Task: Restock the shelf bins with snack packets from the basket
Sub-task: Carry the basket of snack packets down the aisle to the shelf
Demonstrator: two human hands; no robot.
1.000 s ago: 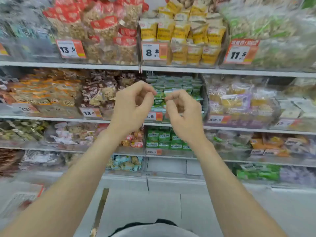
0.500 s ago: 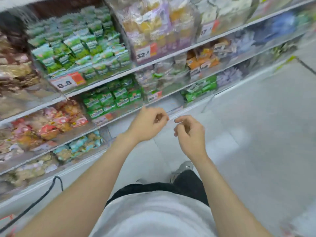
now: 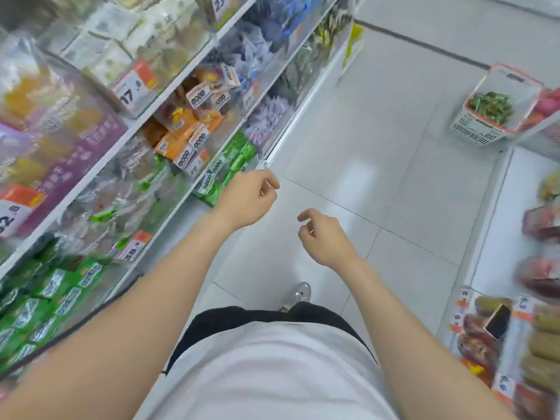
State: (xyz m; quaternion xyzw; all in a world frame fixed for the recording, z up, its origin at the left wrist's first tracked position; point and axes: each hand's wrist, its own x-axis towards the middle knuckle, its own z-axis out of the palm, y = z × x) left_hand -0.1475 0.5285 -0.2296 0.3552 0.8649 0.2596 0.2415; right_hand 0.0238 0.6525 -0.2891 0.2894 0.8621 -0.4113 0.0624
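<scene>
White-and-red basket (image 3: 472, 130) of green packets (image 3: 491, 106): on floor (image 3: 378, 147), well apart from both hands | left hand (image 3: 248, 197): fingers curled in, empty, near shelf (image 3: 172, 221) edge | right hand (image 3: 325, 237): fingers loosely curled, empty

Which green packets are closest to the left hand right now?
The bright green packets in the lowest shelf bin, right beside the left hand; the darker green ones and those in the basket lie farther off.

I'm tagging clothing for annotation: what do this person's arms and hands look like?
No gloves, rings or watch show on the left hand or right hand. Both arms are bare, with no sleeves in view. The shirt is white.
</scene>
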